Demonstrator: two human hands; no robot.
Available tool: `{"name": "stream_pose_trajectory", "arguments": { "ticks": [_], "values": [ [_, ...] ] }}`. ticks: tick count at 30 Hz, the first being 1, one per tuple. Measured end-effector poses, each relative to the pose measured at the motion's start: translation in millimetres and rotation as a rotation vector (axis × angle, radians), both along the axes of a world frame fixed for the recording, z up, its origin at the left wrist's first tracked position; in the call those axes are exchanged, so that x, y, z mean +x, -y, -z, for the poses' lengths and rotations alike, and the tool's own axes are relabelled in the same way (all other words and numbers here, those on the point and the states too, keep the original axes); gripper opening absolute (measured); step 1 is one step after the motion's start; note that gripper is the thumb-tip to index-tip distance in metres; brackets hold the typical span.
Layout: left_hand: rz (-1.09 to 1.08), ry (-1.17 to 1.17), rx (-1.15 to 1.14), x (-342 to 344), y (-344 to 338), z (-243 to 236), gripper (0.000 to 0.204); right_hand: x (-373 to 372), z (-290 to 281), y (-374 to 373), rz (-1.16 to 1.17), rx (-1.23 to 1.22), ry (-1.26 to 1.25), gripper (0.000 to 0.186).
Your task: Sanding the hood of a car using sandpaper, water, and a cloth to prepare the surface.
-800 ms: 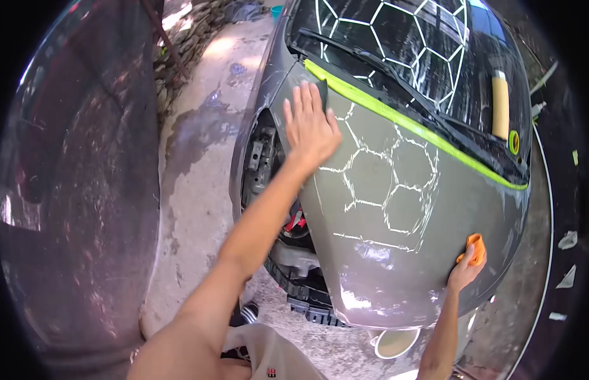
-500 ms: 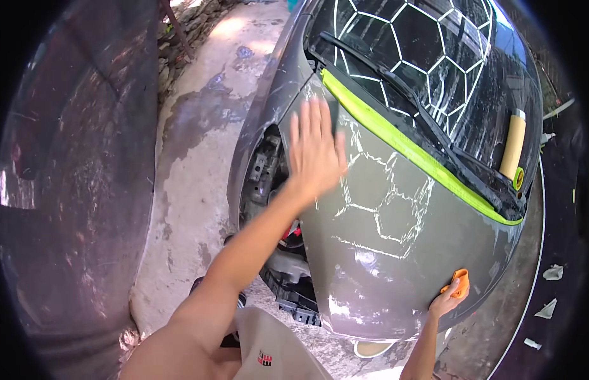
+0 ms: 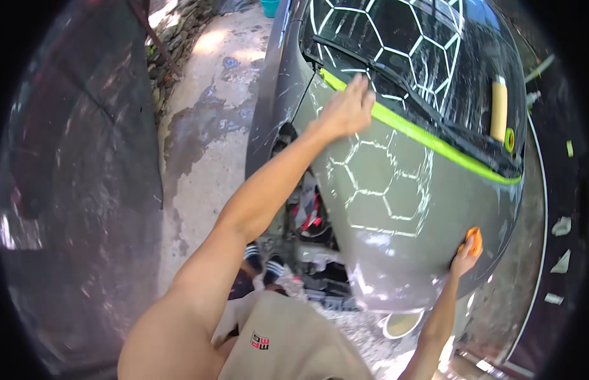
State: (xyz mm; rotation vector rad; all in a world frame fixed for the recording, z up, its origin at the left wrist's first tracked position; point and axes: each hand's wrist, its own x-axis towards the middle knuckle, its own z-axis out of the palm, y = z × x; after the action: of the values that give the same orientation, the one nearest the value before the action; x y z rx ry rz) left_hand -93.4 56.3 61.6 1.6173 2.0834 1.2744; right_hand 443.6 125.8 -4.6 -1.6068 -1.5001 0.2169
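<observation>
Grey car hood (image 3: pixel 456 209) at 3 o'clock: long axis ran 12 to 6, nose toward 6. Toward 11, the left hand's (image 3: pixel 348 112) blurred fingers seemed extended, together; toward 5, the right hand's (image 3: pixel 465 258) clamped an orange cloth (image 3: pixel 475 237).

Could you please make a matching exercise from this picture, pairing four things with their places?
Things:
1. orange cloth
2. bright green strip
3. tan roll
4. pale round container

Places:
A. low down, just beyond the front edge of the hood
B. against the lower part of the windshield
C. in the right hand
D. along the hood's windshield-side edge

Pairs: 1-C, 2-D, 3-B, 4-A
</observation>
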Motion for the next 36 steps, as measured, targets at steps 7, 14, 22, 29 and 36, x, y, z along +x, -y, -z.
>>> {"name": "stream_pose_trajectory", "arguments": {
  "ticks": [7, 14, 22, 29, 36],
  "values": [
    [-0.047, 0.524, 0.309, -96, 128, -16, 0.052, -189, -41, 67, -0.335, -0.132, -0.212, 0.057],
    [0.061, -0.19, -0.506, -281, 214, -156, 0.053, -215, -181, 58, -0.612, 0.005, 0.763, 0.061],
    [-0.334, 0.121, -0.358, -310, 519, -177, 0.061, -129, -238, 400, 0.124, -0.535, 0.141, 0.03],
    [-0.119, 0.638, -0.085, -239, 257, 29, 0.045, -433, -43, 300, -0.217, -0.473, -0.804, 0.046],
    [0.726, 0.122, 0.063, -99, 155, -21, 0.082, -510, -100, 204, -0.554, -0.421, -0.986, 0.041]
  ]
}}
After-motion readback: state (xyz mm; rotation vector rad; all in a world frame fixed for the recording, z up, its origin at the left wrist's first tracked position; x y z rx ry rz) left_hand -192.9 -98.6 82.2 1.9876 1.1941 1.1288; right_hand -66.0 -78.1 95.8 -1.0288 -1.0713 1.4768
